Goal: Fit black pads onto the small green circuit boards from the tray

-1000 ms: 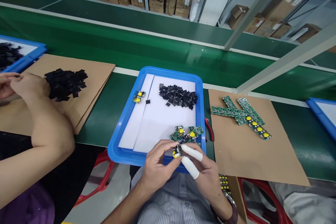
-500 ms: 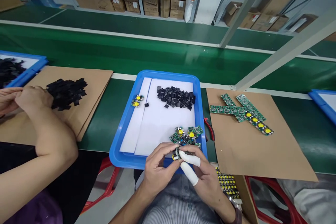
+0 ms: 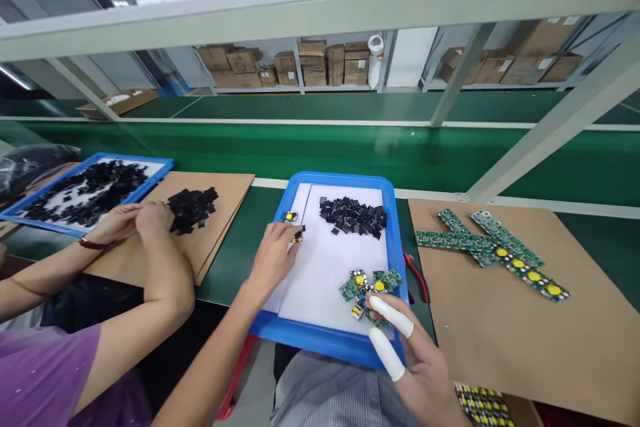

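My left hand reaches over the left side of the blue tray. Pinched in its fingertips is a small circuit board with a yellow part, mostly hidden by the fingers. Just beyond it lies another small board with a yellow part. My right hand, white covers on thumb and forefinger, has its fingers apart at a pile of small green circuit boards near the tray's right front. Whether a fingertip touches the pile I cannot tell. Black square pieces lie heaped at the tray's back.
Red-handled pliers lie right of the tray. Strips of circuit boards rest on cardboard further right. At left, a co-worker's hands are beside a heap of black pieces. A slanted post rises behind the cardboard.
My hands were together around a small board at the tray's front. They have parted: the left has carried a board to the tray's left side, and the right has moved to the pile.
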The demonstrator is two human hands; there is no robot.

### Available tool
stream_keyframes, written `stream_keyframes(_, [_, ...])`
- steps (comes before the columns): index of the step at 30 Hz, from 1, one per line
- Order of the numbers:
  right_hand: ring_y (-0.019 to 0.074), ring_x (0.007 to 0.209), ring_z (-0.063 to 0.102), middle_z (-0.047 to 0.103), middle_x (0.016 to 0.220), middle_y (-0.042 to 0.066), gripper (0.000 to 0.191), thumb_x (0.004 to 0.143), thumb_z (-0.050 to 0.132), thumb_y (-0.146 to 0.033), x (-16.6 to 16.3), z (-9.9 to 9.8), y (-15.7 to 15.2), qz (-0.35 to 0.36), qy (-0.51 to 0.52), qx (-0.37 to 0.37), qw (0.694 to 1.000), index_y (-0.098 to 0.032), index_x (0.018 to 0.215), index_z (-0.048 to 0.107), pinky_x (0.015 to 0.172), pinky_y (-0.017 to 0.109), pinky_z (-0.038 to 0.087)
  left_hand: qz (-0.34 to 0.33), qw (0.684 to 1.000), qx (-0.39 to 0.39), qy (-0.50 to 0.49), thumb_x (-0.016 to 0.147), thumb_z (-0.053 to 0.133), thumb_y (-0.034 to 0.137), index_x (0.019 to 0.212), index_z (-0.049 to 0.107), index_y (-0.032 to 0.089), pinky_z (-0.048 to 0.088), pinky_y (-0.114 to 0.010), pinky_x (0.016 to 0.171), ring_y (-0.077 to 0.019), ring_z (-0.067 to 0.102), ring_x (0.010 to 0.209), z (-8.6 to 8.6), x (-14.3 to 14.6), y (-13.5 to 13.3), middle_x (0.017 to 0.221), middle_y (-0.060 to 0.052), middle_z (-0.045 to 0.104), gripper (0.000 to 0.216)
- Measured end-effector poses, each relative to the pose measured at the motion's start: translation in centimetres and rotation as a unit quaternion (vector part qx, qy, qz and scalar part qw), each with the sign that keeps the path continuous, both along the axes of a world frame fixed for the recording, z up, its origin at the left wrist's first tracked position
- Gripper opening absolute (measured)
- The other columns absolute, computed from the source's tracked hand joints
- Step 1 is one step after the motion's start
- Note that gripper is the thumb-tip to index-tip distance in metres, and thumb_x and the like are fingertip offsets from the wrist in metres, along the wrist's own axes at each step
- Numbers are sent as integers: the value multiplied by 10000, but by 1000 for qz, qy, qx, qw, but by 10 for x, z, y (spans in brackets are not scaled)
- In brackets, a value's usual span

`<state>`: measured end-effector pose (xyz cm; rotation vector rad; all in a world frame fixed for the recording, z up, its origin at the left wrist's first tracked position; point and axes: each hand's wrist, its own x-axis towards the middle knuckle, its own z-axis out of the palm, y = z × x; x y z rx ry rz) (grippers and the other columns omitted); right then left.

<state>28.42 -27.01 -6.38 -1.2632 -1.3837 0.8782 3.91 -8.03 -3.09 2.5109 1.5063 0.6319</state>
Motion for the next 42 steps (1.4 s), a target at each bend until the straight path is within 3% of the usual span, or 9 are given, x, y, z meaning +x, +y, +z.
stream_keyframes(4, [223, 1230, 670, 659, 1362, 74, 359, 987, 615, -219, 8, -1, -1, -14, 0, 26, 1000, -324, 1324, 676, 1098, 320, 527, 13, 995, -19, 101, 794, 638, -4, 1013, 751, 148, 509, -537, 956, -382, 564, 1167, 7, -9, 42, 1136, -192, 683, 289])
stream_keyframes(9, [203, 1160, 704, 698, 1299, 73, 280, 981, 641, -273, 10, -2, -9, -61, 24, 13, 998, -305, 1241, 741, 1056, 256, 540, -16, 987, -45, 156, 762, 773, 139, 1024, 752, 186, 470, -531, 987, -401, 509, 1267, 15, 6, 60, 1196, -158, 704, 266])
stream_keyframes(13, [201, 1130, 722, 724, 1262, 62, 272, 973, 652, -250, 16, 3, -7, -69, 22, 35, 997, -312, 1217, 752, 1028, 249, 559, -34, 986, -70, 148, 839, 712, 130, 974, 742, 154, 471, -524, 1000, -326, 610, 1164, 11, 16, 72, 970, -99, 739, 141])
stream_keyframes(18, [183, 1071, 753, 751, 1211, 55, 297, 956, 661, -185, 27, 6, -2, -60, -18, 67, 996, -308, 1212, 749, 970, 216, 590, -41, 995, -70, 50, 844, 634, 83, 1081, 746, 144, 460, -573, 1051, -354, 639, 1174, 3, 16, 74, 1043, -152, 757, 269])
stream_keyframes(22, [196, 1059, 759, 755, 1198, 66, 309, 953, 656, -163, 27, 9, 3, -48, -35, 79, 995, -293, 1220, 742, 935, 232, 615, -63, 991, -87, -81, 913, 554, 150, 1223, 683, 165, 528, -518, 1047, -303, 700, 1139, 4, 24, 50, 1185, -147, 750, 336])
stream_keyframes(27, [194, 1120, 721, 721, 1241, 75, 373, 967, 623, -128, 17, 20, 24, -55, -50, 110, 991, -283, 1300, 687, 1014, 285, 583, -118, 953, -170, -221, 976, 587, 263, 1353, 556, 153, 642, -366, 905, -229, 767, 1033, 13, 49, -16, 1119, -127, 776, 394])
stream_keyframes(31, [226, 1189, 676, 673, 1316, 107, 426, 987, 587, -127, 8, 25, 40, -27, -53, 115, 992, -271, 1387, 614, 1028, 360, 574, -103, 861, -290, -404, 912, 729, 253, 1281, 646, 174, 635, -354, 919, -223, 761, 1001, 19, 61, -59, 1123, -117, 780, 387])
stream_keyframes(37, [230, 1217, 653, 665, 1327, 110, 426, 999, 570, -128, -3, 31, 44, -4, -51, 85, 995, -279, 1396, 607, 1054, 389, 546, -56, 783, -359, -505, 856, 797, 237, 1216, 713, 191, 639, -376, 915, -238, 754, 1011, 14, 63, -78, 1072, -103, 793, 372])
stream_keyframes(42, [238, 1169, 685, 716, 1264, 111, 367, 968, 635, -149, -7, 30, 42, -13, -36, 88, 995, -252, 1318, 680, 1023, 388, 564, -41, 782, -349, -515, 812, 833, 244, 1142, 758, 208, 656, -370, 846, -246, 759, 955, 11, 64, -82, 1021, -97, 797, 340])
